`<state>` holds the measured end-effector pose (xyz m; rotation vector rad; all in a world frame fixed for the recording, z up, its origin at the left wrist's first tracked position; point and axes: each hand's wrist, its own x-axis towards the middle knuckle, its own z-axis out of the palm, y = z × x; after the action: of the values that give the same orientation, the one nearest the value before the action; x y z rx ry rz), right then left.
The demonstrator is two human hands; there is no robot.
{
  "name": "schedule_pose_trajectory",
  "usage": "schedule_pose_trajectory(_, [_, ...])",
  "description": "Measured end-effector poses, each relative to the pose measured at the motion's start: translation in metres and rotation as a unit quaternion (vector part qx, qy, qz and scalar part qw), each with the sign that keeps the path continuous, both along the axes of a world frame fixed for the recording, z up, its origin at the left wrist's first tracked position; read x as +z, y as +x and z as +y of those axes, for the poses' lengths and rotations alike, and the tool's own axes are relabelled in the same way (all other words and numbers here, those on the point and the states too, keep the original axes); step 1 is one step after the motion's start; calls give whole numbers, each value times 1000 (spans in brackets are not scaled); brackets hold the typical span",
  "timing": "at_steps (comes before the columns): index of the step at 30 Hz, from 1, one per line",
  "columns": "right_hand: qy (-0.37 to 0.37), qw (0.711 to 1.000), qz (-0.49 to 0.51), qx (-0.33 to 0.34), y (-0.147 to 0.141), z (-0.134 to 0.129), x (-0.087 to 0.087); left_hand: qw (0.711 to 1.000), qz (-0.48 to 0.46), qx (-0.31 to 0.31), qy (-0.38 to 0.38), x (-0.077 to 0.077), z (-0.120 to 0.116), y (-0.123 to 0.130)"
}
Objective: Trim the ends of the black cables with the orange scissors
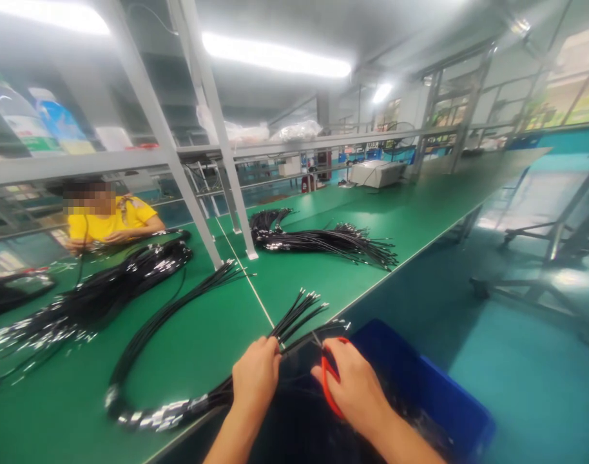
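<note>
My left hand is closed around a bundle of black cables near the front edge of the green table. The cable ends, tipped white or silver, fan out beyond my fist, and the rest of the bundle curves back to the left over the tabletop. In my right hand is a pair of scissors with red handles. Its blades point up and left, close to a few cable ends that hang past the table edge. Whether the blades touch those cables I cannot tell.
A blue bin stands below the table edge at right. More black cable bundles lie on the green table. Metal shelf posts rise from it. Across the table sits a person in a yellow top.
</note>
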<state>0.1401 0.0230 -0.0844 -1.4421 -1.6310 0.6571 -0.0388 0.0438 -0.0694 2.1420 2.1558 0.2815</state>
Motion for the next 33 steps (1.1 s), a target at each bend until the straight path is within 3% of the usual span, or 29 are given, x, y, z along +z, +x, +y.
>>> schedule_pose_trajectory(6, [-78, 997, 8, 1, -2, -18, -48, 997, -65, 40, 13, -1, 5, -4])
schedule_pose_trajectory(9, [-87, 994, 59, -30, 5, -24, -52, 987, -149, 46, 24, 9, 7, -6])
schedule_pose_trajectory(14, [-68, 971, 190, -129, 21, -9, -18, 958, -280, -48, 28, 38, -6, 22])
schedule_pose_trajectory(17, [-74, 952, 274, -111, 24, -10, 7, 928, -343, -142, 28, 50, -24, 53])
schedule_pose_trajectory(20, [-74, 933, 341, -89, 19, -23, 22, 894, -389, -214, 54, 49, -37, 71])
schedule_pose_trajectory(23, [-72, 893, 432, -103, 11, -36, 31, 874, -440, -199, 52, 40, -40, 73])
schedule_pose_trajectory(26, [-59, 844, 518, -122, 4, -43, 38, 835, -528, -154, -16, 33, -37, 67])
schedule_pose_trajectory(33, [-56, 822, 557, -100, -1, -43, 52, 800, -586, -110, -70, 36, -40, 64])
